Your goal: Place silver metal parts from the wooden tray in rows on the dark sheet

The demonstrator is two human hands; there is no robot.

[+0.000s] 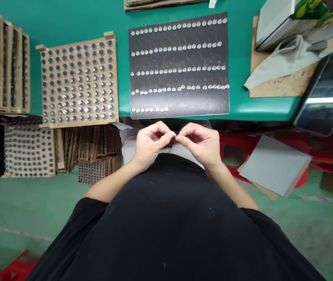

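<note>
My left hand (pixel 155 142) and my right hand (pixel 199 143) meet in front of my body, just below the table's front edge. Thumb and forefinger are pinched on each side. A tiny silvery part (pixel 174 136) sits between the fingertips; its kind is too small to make out. Beyond my hands a dark board (pixel 178 99) lies on the table, bearing rows of small round silver pieces with thin wires. The nearest row fills only the board's left part. Left of it rests a wooden peg tray (pixel 77 124) holding many small dark and silver cylinders.
The table (pixel 239 74) is green. Stacked wooden trays (pixel 0 62) stand at the far left, with more trays (pixel 28 150) below. At right are a box (pixel 274 23), a cloth (pixel 283 60), a dark glossy bin (pixel 324 93) and a grey sheet (pixel 274 166) on red stools.
</note>
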